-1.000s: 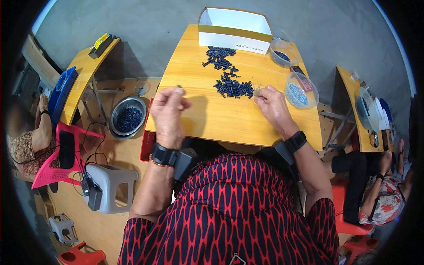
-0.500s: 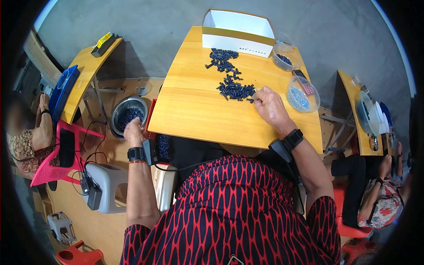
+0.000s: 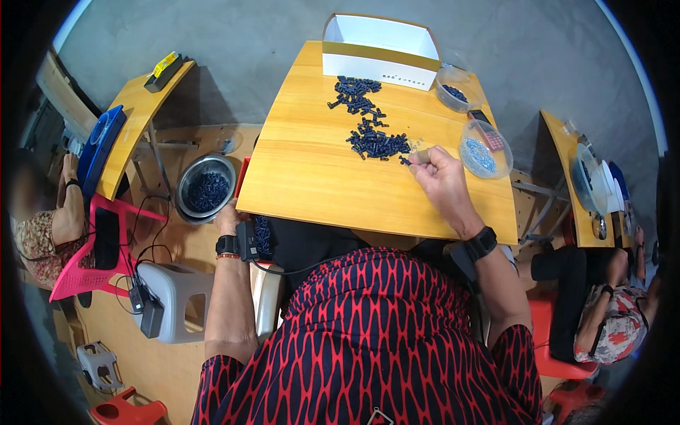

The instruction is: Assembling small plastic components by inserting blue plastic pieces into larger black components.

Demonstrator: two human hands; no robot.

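Over the right half of the yellow wooden table, my right hand (image 3: 440, 176) is closed in a pinch. A small black piece (image 3: 405, 161) shows at its fingertips. Just left of it lies a pile of short black cylindrical pieces (image 3: 375, 143), with a second black pile (image 3: 354, 93) farther back. Tiny clear bits (image 3: 418, 145) lie beyond the fingertips. My left hand (image 3: 227, 218) is low beside the table's left edge, close to a metal bowl (image 3: 206, 187) of dark pieces. The table edge and the hand itself hide its fingers.
A white and gold open box (image 3: 381, 67) stands at the table's back. Along the right side are a clear tub of dark pieces (image 3: 453, 96), a clear tub of pale blue bits (image 3: 479, 157) and a calculator (image 3: 489, 131). Other people sit at tables left and right.
My left hand has moved from over the metal bowl toward me and right, to the table edge. My right hand has shifted slightly right and turned, showing its pinched fingertips.
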